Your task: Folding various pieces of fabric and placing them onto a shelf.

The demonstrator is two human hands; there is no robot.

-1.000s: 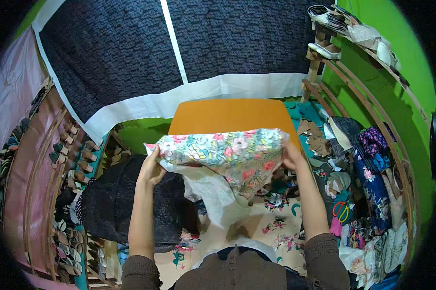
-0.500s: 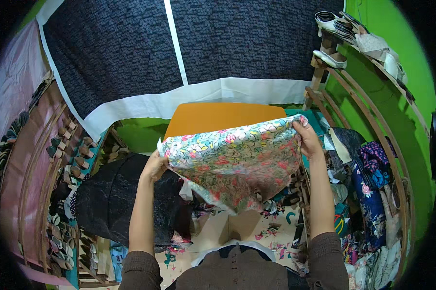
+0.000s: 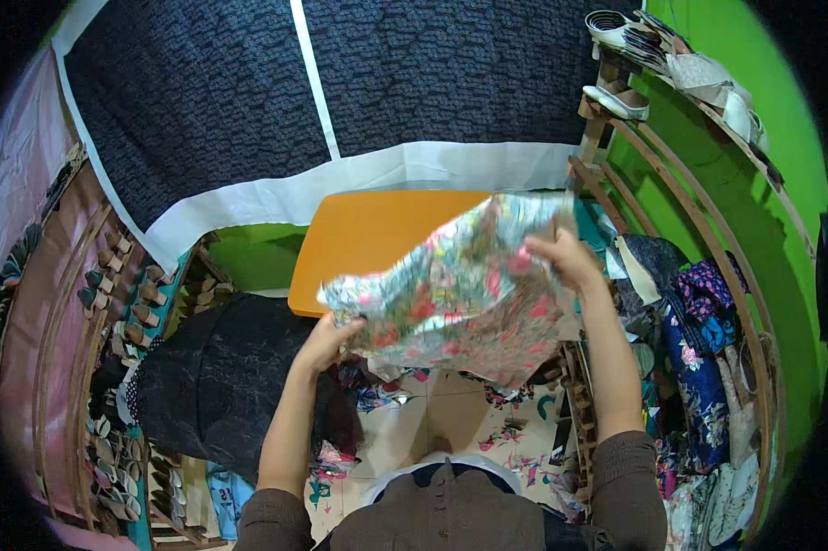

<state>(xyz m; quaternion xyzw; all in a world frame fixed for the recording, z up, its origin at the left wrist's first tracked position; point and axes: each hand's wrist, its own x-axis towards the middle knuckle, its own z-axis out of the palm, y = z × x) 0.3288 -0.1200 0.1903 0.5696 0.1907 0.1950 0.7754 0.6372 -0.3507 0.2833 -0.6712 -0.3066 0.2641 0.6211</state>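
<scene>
A floral fabric piece (image 3: 460,294), with pink, green and white flowers, is stretched between my two hands and blurred by motion. My left hand (image 3: 329,338) is closed on its lower left corner, thumb on top. Higher up, my right hand (image 3: 565,257) pinches the right side of the cloth. Beyond the fabric stands an orange table (image 3: 377,225), its right part covered from view by the cloth. The fabric hangs in front of the table's near edge; whether it touches the top I cannot tell.
Large black wrapped bundle (image 3: 221,376) at left, beside racks of shoes (image 3: 111,275). Folded cloths (image 3: 698,367) pile up on the right below a wooden rack (image 3: 680,184). Fabric scraps (image 3: 510,436) litter the tiled floor. A dark curtain (image 3: 202,101) hangs behind the table.
The fabric has tilted and bunched, its right side still higher than its left. My left hand has moved right and slightly down, my right hand slightly down and left.
</scene>
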